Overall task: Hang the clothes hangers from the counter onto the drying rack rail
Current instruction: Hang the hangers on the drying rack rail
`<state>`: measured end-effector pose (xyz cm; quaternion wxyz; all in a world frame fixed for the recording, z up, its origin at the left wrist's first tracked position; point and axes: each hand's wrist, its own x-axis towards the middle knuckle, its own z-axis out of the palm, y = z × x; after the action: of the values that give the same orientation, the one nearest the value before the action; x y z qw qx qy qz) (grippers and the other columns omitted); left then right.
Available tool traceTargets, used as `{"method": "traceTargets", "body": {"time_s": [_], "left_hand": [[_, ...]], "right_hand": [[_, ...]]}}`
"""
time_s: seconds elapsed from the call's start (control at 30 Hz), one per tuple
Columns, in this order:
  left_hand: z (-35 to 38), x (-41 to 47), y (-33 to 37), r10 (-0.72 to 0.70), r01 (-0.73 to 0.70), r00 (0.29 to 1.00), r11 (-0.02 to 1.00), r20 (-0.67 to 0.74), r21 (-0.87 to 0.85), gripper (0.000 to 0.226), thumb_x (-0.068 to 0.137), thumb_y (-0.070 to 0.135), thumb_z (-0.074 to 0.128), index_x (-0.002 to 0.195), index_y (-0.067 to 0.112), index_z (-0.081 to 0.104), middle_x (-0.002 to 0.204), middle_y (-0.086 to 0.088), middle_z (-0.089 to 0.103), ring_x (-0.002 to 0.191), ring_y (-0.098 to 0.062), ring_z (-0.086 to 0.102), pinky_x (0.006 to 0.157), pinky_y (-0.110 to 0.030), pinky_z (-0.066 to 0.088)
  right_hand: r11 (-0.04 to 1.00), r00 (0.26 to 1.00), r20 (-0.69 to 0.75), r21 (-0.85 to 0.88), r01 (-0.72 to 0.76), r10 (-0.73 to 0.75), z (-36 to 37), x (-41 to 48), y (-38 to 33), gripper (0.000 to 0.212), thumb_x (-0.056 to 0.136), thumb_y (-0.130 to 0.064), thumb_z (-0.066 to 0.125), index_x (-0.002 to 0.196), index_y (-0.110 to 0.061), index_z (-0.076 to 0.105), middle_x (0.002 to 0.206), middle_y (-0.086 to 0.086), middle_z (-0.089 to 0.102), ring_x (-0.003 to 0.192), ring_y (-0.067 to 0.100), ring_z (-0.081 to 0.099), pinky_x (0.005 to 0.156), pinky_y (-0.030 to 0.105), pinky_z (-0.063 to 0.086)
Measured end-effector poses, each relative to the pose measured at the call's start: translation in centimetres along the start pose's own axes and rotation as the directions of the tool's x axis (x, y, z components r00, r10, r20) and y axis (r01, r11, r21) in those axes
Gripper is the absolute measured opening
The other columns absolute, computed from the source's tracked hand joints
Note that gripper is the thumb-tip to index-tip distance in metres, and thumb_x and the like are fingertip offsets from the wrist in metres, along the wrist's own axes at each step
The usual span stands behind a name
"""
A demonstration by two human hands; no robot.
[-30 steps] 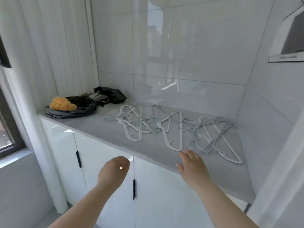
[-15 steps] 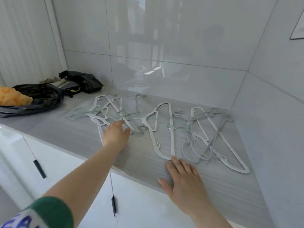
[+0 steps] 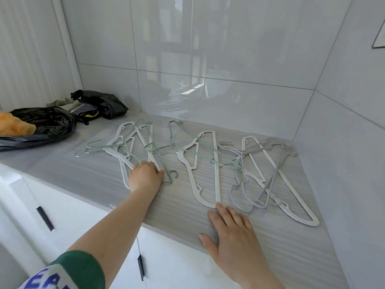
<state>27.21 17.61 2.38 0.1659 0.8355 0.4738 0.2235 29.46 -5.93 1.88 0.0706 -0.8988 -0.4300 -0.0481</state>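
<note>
Several white, pale green and grey hangers lie tangled on the grey counter (image 3: 79, 174). My left hand (image 3: 145, 177) reaches onto the left cluster of hangers (image 3: 133, 140), and its fingers curl down over the near end of a white hanger there. My right hand (image 3: 235, 232) lies flat on the counter near its front edge with the fingers straight. Its index fingertip touches the near end of the middle white hanger (image 3: 215, 163). A right cluster of grey and white hangers (image 3: 270, 176) lies beyond it. No drying rack rail is in view.
A black plastic bag (image 3: 43, 124) holding something orange (image 3: 16, 125) sits at the counter's left end, with another dark bag (image 3: 104, 103) behind it. Glossy tiled walls close the back and the right side (image 3: 343, 163). White cabinet doors with dark handles (image 3: 44, 217) are below.
The view has moved closer to the counter. My left hand's fingers have curled down over the left hangers. My right hand stays flat near the front edge.
</note>
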Motion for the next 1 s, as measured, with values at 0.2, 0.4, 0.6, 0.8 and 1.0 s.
{"method": "traceTargets", "body": {"time_s": [0.2,0.4,0.6,0.8,1.0], "left_hand": [[-2.6,-0.4,-2.7,-0.148,0.152,0.988,0.981,0.037,-0.12,0.058,0.081,0.017,0.058,0.134,0.009,0.034,0.142,-0.012,0.028,0.13,-0.032,0.025,0.107,-0.039,0.025],[-4.6,-0.4,-5.5,-0.238,0.245,0.967,0.966,0.091,-0.082,0.041,0.085,0.01,0.048,0.124,0.001,0.042,0.125,-0.019,0.049,0.115,-0.036,0.045,0.083,-0.036,0.037],[-6.0,0.2,-7.3,-0.29,0.289,0.957,0.95,0.011,-0.122,0.039,0.084,0.001,0.046,0.122,0.0,0.048,0.111,-0.023,0.059,0.106,-0.036,0.054,0.077,-0.034,0.04],[-7.1,-0.2,-8.1,-0.445,0.506,0.825,0.311,0.347,-0.804,0.028,0.091,-0.001,0.035,0.065,0.0,0.043,0.059,-0.01,0.046,0.019,-0.008,0.039,0.026,-0.007,0.028],[-8.5,-2.6,-8.0,-0.326,0.502,0.861,0.421,0.391,-0.756,0.022,0.094,0.021,0.045,0.077,0.007,0.05,0.061,-0.004,0.038,0.022,-0.005,0.036,0.028,-0.007,0.028]], "right_hand": [[1.0,0.997,-0.069,0.015,0.019,-0.018,0.0,-0.2,0.3,0.046,0.068,-0.057,0.046,0.086,-0.025,0.074,0.1,-0.004,0.072,0.087,0.014,0.07,0.069,0.031,0.057],[0.994,0.992,-0.059,0.025,0.109,-0.107,1.1,0.2,0.6,0.055,0.083,-0.057,0.048,0.126,-0.024,0.052,0.142,0.001,0.042,0.13,0.018,0.041,0.106,0.035,0.033],[0.998,0.995,-0.073,0.019,0.068,-0.067,0.6,0.0,0.4,0.052,0.063,-0.053,0.073,0.103,-0.02,0.069,0.118,0.003,0.064,0.105,0.021,0.063,0.087,0.038,0.051],[0.997,0.98,-0.184,0.013,0.081,-0.077,1.0,0.0,0.5,0.054,0.047,-0.053,0.083,0.089,-0.02,0.074,0.102,0.003,0.072,0.089,0.02,0.07,0.073,0.036,0.056],[0.994,0.996,-0.051,0.081,0.073,-0.069,2.0,0.3,1.1,0.057,0.09,-0.056,0.031,0.14,-0.031,0.026,0.153,-0.01,0.014,0.14,0.008,0.013,0.113,0.028,0.008]]}}
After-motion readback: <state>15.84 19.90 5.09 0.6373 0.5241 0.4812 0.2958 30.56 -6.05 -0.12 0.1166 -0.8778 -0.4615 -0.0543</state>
